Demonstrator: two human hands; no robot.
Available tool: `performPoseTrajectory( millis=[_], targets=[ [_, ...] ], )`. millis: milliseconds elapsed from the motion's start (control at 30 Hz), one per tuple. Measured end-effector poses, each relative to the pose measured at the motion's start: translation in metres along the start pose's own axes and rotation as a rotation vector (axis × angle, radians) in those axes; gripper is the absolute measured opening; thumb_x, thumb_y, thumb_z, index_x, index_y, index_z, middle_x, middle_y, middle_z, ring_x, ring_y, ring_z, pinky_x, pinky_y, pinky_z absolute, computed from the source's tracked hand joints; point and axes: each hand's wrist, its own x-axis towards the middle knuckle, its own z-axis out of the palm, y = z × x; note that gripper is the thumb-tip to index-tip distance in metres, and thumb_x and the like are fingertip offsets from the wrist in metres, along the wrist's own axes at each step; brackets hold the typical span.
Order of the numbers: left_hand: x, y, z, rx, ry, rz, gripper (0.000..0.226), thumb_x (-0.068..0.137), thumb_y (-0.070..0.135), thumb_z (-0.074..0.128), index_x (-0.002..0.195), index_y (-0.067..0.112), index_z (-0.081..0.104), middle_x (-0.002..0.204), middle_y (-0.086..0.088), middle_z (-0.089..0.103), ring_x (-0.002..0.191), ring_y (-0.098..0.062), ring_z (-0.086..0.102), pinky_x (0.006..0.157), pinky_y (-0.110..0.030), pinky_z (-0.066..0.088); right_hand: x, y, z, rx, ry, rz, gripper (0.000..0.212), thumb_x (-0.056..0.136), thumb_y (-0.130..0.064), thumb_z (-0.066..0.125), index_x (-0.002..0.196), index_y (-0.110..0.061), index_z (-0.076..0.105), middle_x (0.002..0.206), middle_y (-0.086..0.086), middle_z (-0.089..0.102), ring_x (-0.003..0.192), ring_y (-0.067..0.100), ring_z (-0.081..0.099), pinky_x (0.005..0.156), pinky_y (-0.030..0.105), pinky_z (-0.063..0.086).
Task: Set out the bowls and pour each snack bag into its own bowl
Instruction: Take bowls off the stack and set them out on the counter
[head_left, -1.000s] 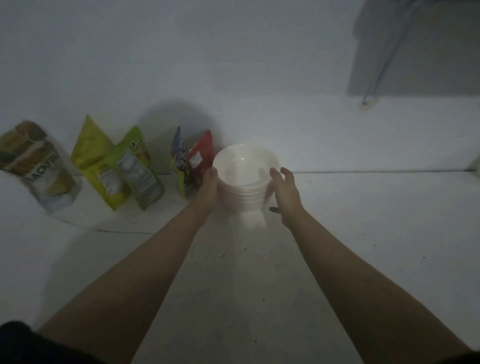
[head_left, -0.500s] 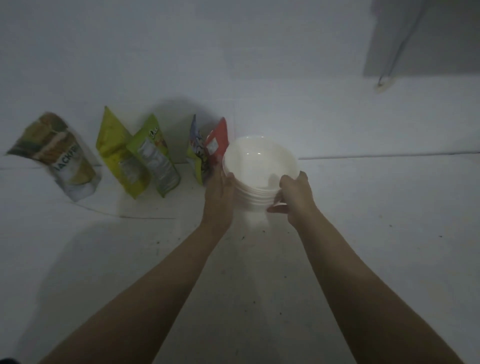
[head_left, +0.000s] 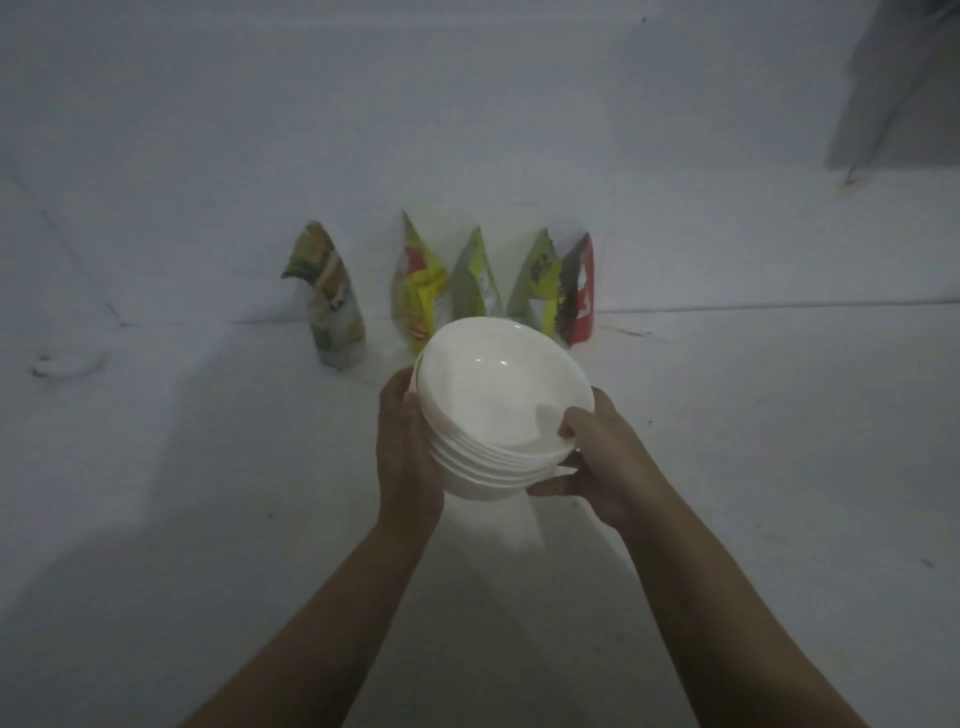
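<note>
Head view: stack of white bowls (head_left: 498, 410) held tilted above the white floor (head_left: 208, 519), mid-frame, in front of the bags. Left hand (head_left: 408, 457) grips stack's left side, fingers curled round it. Right hand (head_left: 602, 462) grips right side, thumb on top bowl's rim, fingers under. Five snack bags (head_left: 447, 291) stand in a row against the wall (head_left: 363, 130) behind, partly hidden by bowls.
</note>
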Motion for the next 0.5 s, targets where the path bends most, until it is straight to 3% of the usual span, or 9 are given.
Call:
performPoseTrajectory(
  millis=[133, 300, 500],
  targets=[
    [-0.003, 0.015, -0.089, -0.080, 0.042, -0.046, 0.049, 0.088, 0.054, 0.039, 0.121, 0.025, 0.061, 0.125, 0.001, 0.065, 0.118, -0.013, 0.058, 0.103, -0.037, 0.043, -0.028, 0.026, 0.079, -0.086, -0.039, -0.007, 0.050, 0.085, -0.007, 0.043, 0.131, -0.027, 0.044, 0.121, 0.010, 0.056, 0.104, 0.040, 0.062, 0.072, 0.058, 0.061],
    [-0.003, 0.031, -0.177, -0.070, 0.074, -0.162, 0.057, 0.086, 0.057, 0.040, 0.126, 0.022, 0.062, 0.126, -0.001, 0.066, 0.121, -0.022, 0.059, 0.107, -0.052, 0.042, -0.059, 0.042, 0.156, -0.120, -0.084, 0.055, 0.051, 0.086, -0.006, 0.044, 0.132, -0.028, 0.042, 0.120, 0.009, 0.055, 0.106, 0.040, 0.060, 0.071, 0.056, 0.062],
    [-0.012, 0.048, -0.223, -0.179, 0.063, -0.222, 0.055, 0.095, 0.051, 0.035, 0.128, 0.016, 0.061, 0.125, -0.008, 0.066, 0.115, -0.024, 0.062, 0.096, -0.040, 0.049, -0.078, 0.051, 0.203, -0.214, -0.090, 0.074, 0.058, 0.088, -0.008, 0.043, 0.141, -0.030, 0.036, 0.120, 0.007, 0.054, 0.103, 0.037, 0.061, 0.065, 0.047, 0.062]
  ],
)
